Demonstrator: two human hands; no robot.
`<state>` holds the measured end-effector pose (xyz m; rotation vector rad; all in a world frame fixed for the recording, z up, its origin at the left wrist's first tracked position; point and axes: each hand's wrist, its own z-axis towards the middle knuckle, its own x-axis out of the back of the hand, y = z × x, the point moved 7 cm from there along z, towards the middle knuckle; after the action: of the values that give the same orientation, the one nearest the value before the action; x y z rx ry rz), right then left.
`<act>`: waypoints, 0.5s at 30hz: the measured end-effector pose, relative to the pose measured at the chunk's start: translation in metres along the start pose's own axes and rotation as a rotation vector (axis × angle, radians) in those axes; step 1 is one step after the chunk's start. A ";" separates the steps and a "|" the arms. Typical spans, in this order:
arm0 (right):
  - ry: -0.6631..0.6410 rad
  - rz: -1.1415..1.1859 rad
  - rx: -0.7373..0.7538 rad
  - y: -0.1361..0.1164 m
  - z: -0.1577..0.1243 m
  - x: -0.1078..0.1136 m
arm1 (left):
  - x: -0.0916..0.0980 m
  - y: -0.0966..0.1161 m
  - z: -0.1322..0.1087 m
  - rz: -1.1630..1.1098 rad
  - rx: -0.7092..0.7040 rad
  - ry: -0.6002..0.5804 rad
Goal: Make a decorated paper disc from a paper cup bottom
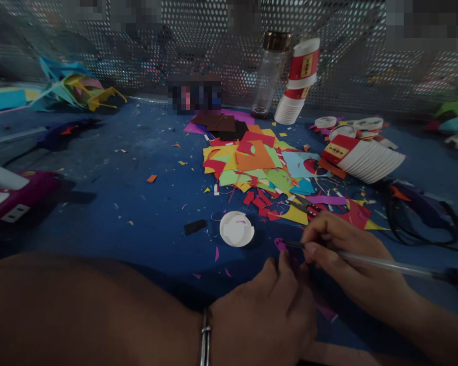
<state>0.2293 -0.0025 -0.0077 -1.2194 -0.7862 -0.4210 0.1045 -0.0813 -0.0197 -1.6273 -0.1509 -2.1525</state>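
Note:
My right hand (338, 249) is closed round a clear pen (381, 264), whose tip rests on a small purple paper piece (280, 244) on the blue table. My left hand (269, 310), a metal bracelet on its wrist, lies closed next to that paper, with the fingertips pressing on it by the pen tip. A white paper disc (236, 229) lies just left of the purple piece, and a small black scrap (195, 226) sits beside the disc.
A heap of coloured paper cut-offs (252, 165) and scissors (303, 206) lie behind my hands. Stacks of paper cups (361, 157) (299, 84) and a clear bottle (269, 76) stand farther back. Glue guns (19, 195) (64, 133) rest at left, black cables (423, 216) at right.

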 end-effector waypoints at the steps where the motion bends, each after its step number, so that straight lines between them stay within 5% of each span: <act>1: -0.002 0.000 -0.002 -0.001 0.001 0.000 | 0.000 0.000 0.000 0.001 -0.008 0.001; 15: -0.017 0.000 -0.042 -0.004 0.003 0.000 | 0.001 0.000 0.000 0.026 -0.016 -0.042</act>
<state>0.2257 -0.0013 -0.0049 -1.2634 -0.7953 -0.4293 0.1045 -0.0810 -0.0187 -1.6751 -0.1257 -2.1062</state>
